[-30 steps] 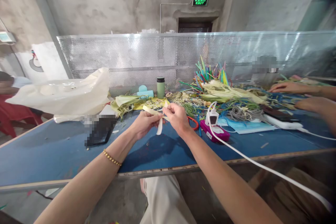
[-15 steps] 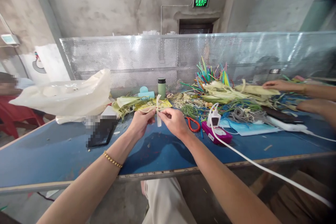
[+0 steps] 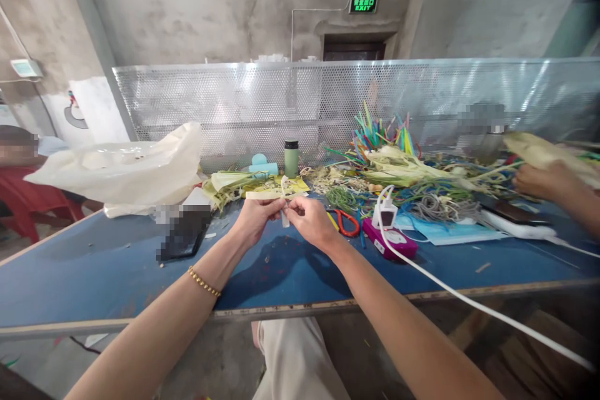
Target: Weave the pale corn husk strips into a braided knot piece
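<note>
Concrete wall (image 3: 187,6) and perforated screen (image 3: 225,100) back a blue table (image 3: 117,269), both hands' fingers (image 3: 272,207) (image 3: 297,203) clamped on pale strips (image 3: 259,195).

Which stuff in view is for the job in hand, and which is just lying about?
In the job:
- pale strips, pinched by left hand and right hand
- probably the pale husk-like leaves, similar in colour

Apparently just lying about:
- green bottle
- magenta box
- blue face mask
- white cable
</note>
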`<state>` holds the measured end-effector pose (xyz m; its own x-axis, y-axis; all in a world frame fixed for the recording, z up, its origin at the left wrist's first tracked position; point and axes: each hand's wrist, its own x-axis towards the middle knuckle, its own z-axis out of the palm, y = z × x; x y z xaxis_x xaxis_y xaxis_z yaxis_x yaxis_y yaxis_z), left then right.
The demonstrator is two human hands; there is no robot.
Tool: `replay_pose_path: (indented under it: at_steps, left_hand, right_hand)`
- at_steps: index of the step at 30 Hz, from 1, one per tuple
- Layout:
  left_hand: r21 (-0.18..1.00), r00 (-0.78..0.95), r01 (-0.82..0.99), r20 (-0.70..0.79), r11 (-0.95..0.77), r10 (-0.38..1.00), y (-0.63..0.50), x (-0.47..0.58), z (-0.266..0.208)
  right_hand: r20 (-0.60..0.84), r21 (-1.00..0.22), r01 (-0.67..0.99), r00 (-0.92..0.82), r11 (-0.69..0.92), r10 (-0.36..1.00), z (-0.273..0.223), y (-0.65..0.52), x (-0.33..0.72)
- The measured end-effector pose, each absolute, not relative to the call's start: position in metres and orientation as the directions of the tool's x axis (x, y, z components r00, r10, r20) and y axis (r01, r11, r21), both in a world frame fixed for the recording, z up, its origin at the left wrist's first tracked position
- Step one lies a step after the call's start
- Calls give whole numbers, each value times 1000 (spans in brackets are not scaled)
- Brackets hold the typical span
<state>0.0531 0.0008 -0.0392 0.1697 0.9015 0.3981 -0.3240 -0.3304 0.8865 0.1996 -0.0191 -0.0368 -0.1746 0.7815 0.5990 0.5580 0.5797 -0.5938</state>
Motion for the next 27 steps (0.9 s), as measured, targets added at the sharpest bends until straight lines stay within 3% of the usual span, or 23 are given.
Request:
replay_pose_path:
  at_steps: [9,27]
  left_hand:
    - [837,70,-319,488,-444,870,0,58,-40]
    - [831,83,-361,481,-424,873,0,54,-38]
  right_hand:
    - [634,-540,577,-201,613,747,-33,-20,200]
    - [662,-501,598,-200,625,722,-35,-21,200]
